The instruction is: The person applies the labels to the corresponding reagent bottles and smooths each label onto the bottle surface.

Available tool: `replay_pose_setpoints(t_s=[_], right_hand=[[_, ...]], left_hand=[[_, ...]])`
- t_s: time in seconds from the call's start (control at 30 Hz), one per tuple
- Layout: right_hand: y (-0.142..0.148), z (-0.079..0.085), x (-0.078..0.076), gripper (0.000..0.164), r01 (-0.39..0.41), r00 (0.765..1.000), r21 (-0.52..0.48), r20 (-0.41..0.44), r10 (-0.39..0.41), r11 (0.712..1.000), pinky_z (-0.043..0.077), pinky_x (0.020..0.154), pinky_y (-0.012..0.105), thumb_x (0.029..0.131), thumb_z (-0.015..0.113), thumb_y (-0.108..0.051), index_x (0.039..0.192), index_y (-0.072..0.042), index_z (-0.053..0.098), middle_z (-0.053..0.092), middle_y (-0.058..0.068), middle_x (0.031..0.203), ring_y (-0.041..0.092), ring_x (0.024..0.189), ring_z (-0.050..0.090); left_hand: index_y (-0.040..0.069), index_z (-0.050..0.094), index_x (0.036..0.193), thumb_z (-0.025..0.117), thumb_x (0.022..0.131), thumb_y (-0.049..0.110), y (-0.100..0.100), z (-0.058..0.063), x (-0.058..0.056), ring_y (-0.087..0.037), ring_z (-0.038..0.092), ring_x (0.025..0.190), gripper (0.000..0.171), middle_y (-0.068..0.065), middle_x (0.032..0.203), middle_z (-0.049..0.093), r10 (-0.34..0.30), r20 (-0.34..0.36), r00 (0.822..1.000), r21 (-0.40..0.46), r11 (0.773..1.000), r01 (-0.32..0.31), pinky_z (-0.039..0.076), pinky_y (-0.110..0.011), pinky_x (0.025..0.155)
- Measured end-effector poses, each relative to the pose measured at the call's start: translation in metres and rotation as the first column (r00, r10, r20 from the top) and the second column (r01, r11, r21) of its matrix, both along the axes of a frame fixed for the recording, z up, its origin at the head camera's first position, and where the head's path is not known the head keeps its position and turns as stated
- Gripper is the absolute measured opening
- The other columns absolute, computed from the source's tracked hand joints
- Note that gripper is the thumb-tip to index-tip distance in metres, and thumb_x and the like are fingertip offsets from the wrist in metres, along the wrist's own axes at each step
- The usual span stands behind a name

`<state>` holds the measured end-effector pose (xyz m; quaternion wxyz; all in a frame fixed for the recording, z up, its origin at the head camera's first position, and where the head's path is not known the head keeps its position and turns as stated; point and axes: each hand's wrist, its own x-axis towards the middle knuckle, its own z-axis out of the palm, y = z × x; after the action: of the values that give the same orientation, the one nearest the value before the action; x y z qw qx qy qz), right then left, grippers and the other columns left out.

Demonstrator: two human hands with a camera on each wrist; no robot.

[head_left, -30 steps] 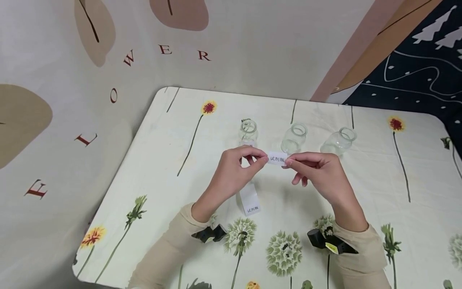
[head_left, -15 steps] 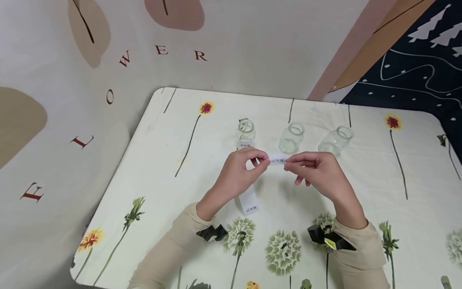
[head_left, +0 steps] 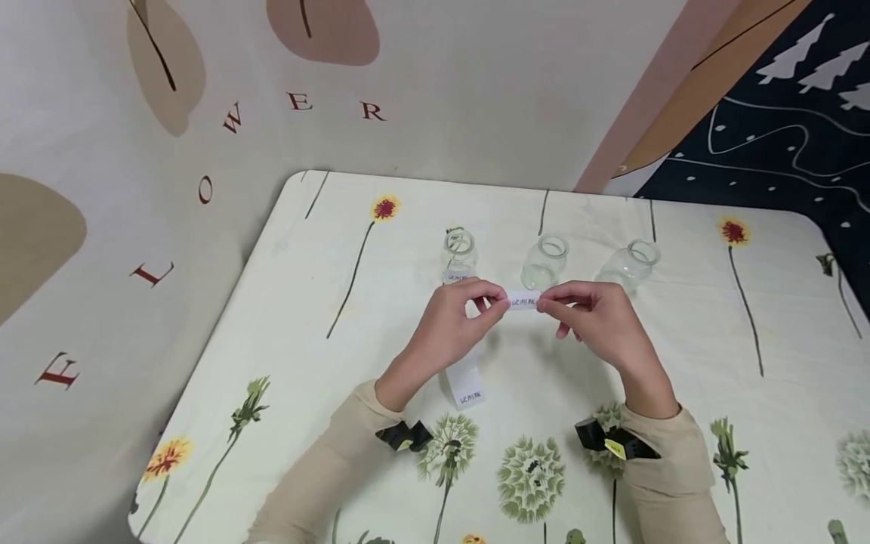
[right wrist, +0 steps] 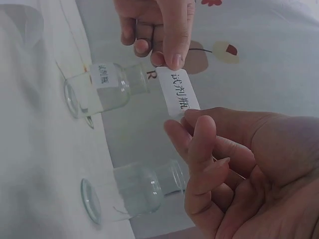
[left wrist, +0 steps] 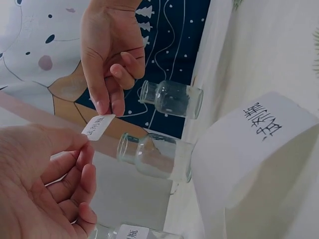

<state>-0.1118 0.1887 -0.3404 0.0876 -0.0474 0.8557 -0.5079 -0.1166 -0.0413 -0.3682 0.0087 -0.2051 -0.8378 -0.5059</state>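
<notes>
Label (head_left: 523,301) between left hand (head_left: 450,321) and right hand (head_left: 605,321)

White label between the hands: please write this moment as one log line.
left hand: pinches one end of white label; right hand: pinches other end; leftmost bottle: labelled; middle bottle: no label seen

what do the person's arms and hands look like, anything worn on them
The left sleeve and right sleeve are long and beige. Near the cuffs sit a left black device and a right black device, the latter with a yellow patch. The left hand and right hand are ungloved.
</notes>
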Motion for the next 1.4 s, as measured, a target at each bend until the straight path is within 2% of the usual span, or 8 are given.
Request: replay_pose_setpoints(t_s=[0.47,0.7,0.83,1.03,1.13,1.4], right_hand=[[0.008,-0.005,-0.006,0.022,0.045,0.999,0.020,-0.014,-0.045,0.999,0.038,0.050,0.027,0.097,0.075,-0.019,0.106,0.001,0.077,0.067,0.001,0.076,0.016,0.058,0.062],[0.011,-0.014,-0.011,0.019,0.027,0.999,0.006,-0.037,-0.027,1.000,0.033,0.048,0.028,0.096,0.075,-0.017,0.102,0.000,0.077,0.067,0.010,0.071,0.016,0.053,0.054],[0.013,-0.014,-0.013,0.018,0.030,0.998,0.021,-0.058,-0.029,0.999,0.032,0.047,0.028,0.097,0.075,-0.017,0.102,0.000,0.077,0.067,0.006,0.069,0.015,0.053,0.053],[0.017,-0.016,-0.017,0.016,0.038,0.994,0.026,-0.101,-0.035,0.999,0.033,0.047,0.029,0.097,0.075,-0.016,0.101,-0.001,0.078,0.066,0.007,0.071,0.025,0.057,0.058],[0.019,-0.020,-0.021,0.015,0.048,0.993,0.017,-0.110,-0.046,0.999,0.034,0.047,0.029,0.096,0.075,-0.016,0.101,-0.001,0.078,0.067,0.010,0.074,0.025,0.059,0.060],[0.024,-0.037,-0.030,0.016,0.079,0.987,0.018,-0.143,-0.075,0.997,0.040,0.053,0.027,0.097,0.074,-0.014,0.102,0.000,0.078,0.071,0.021,0.089,0.025,0.063,0.067]], left_hand=[[0.011,0.077,0.098,0.070,0.100,0.015,0.013,-0.007,-0.009,-0.011,0.061,0.082,0.008,0.003,0.092,0.073,-0.022,0.019,1.000,-0.018,1.000,0.022,0.049,-0.028,0.071],[0.012,0.078,0.097,0.071,0.099,0.016,0.015,-0.010,-0.012,-0.009,0.061,0.081,0.008,0.005,0.091,0.073,-0.015,0.018,1.000,-0.035,0.999,0.016,0.050,-0.027,0.073],[0.014,0.078,0.097,0.071,0.099,0.018,0.017,-0.008,-0.015,-0.009,0.061,0.082,0.008,0.005,0.092,0.073,-0.012,0.023,1.000,-0.059,0.998,0.013,0.049,-0.026,0.073],[0.013,0.080,0.097,0.073,0.098,0.018,0.023,-0.003,-0.023,-0.010,0.061,0.080,0.008,0.005,0.090,0.073,0.007,0.027,1.000,-0.116,0.993,-0.004,0.048,-0.024,0.069],[0.013,0.080,0.097,0.074,0.097,0.019,0.027,-0.002,-0.028,-0.010,0.061,0.077,0.008,0.004,0.088,0.073,0.014,0.031,0.999,-0.135,0.991,-0.009,0.047,-0.023,0.064],[0.015,0.082,0.095,0.076,0.096,0.020,0.038,-0.011,-0.040,-0.010,0.060,0.075,0.008,0.006,0.087,0.075,0.050,0.037,0.998,-0.133,0.990,-0.045,0.046,-0.022,0.064]])
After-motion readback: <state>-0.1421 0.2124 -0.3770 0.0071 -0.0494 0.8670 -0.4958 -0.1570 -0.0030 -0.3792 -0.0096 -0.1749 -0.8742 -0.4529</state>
